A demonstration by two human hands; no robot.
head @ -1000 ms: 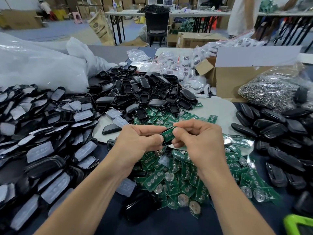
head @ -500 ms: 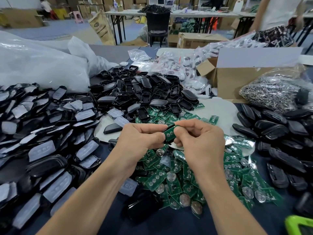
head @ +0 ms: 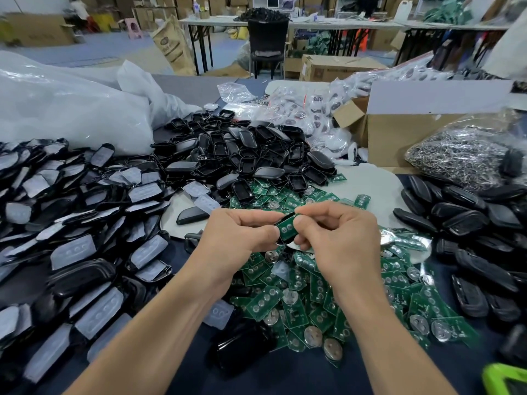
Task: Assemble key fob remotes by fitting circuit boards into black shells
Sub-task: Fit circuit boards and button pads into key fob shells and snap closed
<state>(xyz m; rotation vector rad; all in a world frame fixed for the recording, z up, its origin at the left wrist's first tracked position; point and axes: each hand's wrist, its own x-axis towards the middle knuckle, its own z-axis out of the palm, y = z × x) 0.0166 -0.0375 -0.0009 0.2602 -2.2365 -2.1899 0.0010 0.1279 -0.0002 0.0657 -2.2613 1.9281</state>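
My left hand and my right hand meet above the table's middle, both gripping one black shell with a green circuit board lying in it. Fingers of both hands curl round the shell's ends, and my right thumb presses on the board's face. Most of the shell is hidden by my fingers. Below my hands spreads a heap of loose green circuit boards. A pile of empty black shells lies behind my hands.
Black shells with grey rubber pads cover the left side. More black shell halves lie at the right. A cardboard box, a bag of metal parts and white plastic bags stand at the back.
Both hands stay together on the same shell and board; the fingers have shifted slightly on it. The view has tilted down a little.
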